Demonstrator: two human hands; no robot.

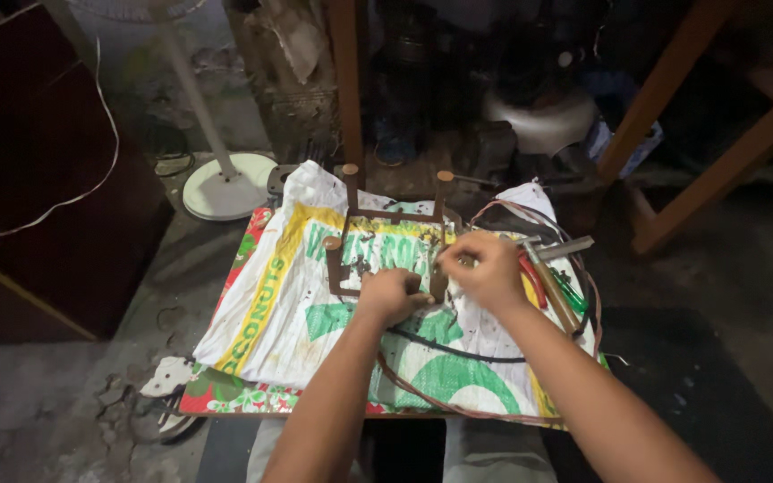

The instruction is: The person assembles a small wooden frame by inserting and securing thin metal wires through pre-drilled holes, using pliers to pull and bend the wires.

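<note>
Gripping the near end of a brown metal frame [386, 234], the left hand [390, 295] is curled into a fist around the lowest bar, just beside the frame's near right post. The right hand [485, 270] sits close to the right of it, fingers pinched together over a small part at the top of that same post; what it pinches is too small to make out. The two hands are near each other but not touching.

The frame lies flat on a white woven sack [315, 304] with green and yellow print, and reaches away from the hands, its four short posts capped with round knobs. The sack covers a low bench [225, 398] whose flowered red cloth shows along the near and left edges.

Just right of the right hand lie a hammer [555, 268] with a wooden handle, red-handled pliers [534, 282] and a green-handled screwdriver [571, 291], all close together. A black cable [458, 351] runs across the sack below the hands, under the right forearm, and thin reddish wires [440, 402] loop round the near and right edge of the bench.

Beyond the left hand, on the floor past the bench, stands the round white base of a fan [225, 186]. A dark cabinet [38, 179] stands far to the left, with a white cord hanging across it.
</note>
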